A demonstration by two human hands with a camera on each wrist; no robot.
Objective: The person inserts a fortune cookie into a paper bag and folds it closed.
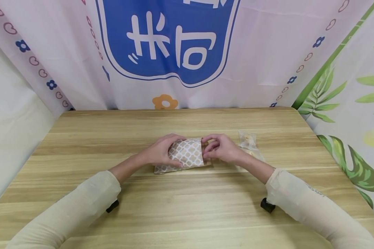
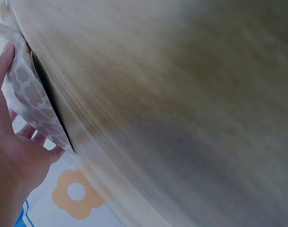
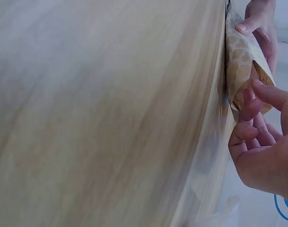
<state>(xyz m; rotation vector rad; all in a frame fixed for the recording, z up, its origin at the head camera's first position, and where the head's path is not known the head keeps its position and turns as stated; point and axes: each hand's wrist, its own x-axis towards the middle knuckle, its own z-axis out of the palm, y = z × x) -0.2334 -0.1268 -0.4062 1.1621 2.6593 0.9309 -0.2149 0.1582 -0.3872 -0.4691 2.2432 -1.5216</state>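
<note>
A flat paper bag (image 1: 188, 152) with a white lattice pattern on tan lies at the middle of the table. My left hand (image 1: 163, 150) grips it across its width, thumb on the near side and fingers on the far side. At the bag's right end the mouth gapes, and its brown inside shows in the right wrist view. My right hand (image 1: 222, 148) is at this mouth with bent fingers; the thumb and index fingertips (image 3: 250, 97) come close together there. I cannot tell whether they pinch anything. In the left wrist view the patterned bag (image 2: 32, 97) stands tilted in my left hand.
Clear plastic packets (image 1: 247, 139) with small yellowish contents lie just right of my right hand, partly behind its wrist. The wooden table (image 1: 187, 204) reaches back to a printed curtain (image 1: 261, 69). Black pieces (image 1: 268, 205) show beneath both sleeves.
</note>
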